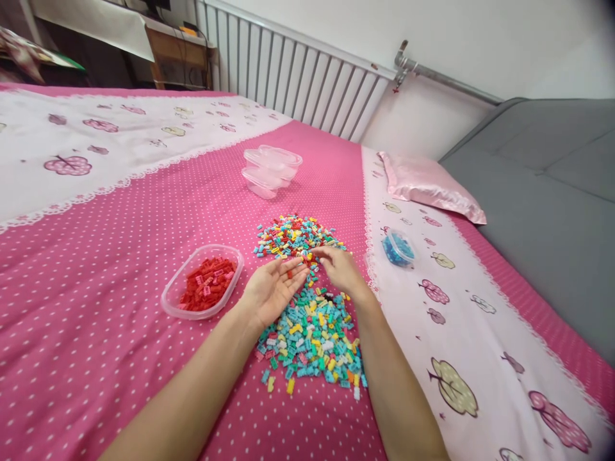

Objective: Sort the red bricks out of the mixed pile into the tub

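Note:
My left hand (276, 288) is palm up with its fingers stretched out, just above the toy bricks. A small red brick (289, 274) rests on its fingers. My right hand (340, 269) hovers beside the left fingertips, its fingers slightly bent and apart, with no brick visible in them. Under and beyond the hands spreads a far pile of mixed toy bricks (293, 234), with many red ones among them. Nearer me lies another pile of mostly teal, green and yellow bricks (312, 333), partly hidden by my hands. Left of my left hand, a clear plastic tub (168, 301) holds red and some pink bricks.
A lidded clear tub of blue bricks (398, 248) sits to the right. Stacked clear containers (271, 168) stand farther back. Everything lies on a pink dotted bedspread (120, 256). Behind are a pink pillow (430, 182), a grey headboard (542, 173) and a white radiator (293, 67).

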The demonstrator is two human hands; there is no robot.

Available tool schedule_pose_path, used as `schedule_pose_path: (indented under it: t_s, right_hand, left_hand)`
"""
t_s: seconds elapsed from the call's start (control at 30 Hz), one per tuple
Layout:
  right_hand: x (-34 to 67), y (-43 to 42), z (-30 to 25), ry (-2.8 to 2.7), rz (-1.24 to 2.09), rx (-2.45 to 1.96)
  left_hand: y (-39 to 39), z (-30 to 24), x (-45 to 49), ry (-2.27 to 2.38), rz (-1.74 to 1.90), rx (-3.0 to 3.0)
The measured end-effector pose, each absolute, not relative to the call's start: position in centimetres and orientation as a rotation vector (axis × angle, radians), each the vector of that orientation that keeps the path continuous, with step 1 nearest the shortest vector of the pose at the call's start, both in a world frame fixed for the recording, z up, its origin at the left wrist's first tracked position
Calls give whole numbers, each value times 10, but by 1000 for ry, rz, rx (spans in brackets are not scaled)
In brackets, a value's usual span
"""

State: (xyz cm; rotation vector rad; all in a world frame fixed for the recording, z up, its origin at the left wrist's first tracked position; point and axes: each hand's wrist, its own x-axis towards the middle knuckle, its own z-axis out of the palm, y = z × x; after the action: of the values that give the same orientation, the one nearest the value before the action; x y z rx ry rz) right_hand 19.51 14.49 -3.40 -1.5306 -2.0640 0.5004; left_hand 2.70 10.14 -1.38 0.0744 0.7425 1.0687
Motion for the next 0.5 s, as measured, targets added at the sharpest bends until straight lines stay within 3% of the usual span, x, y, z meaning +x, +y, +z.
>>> schedule_pose_path:
  t_s: [0.37, 0.5]
  right_hand:
    - [199, 144, -36, -2157, 402, -1757]
    - [192, 144, -34, -2127, 323, -1604]
  left_hand:
    - [106, -17, 25, 797, 1151, -38]
    - [106, -17, 25, 809, 1149, -44]
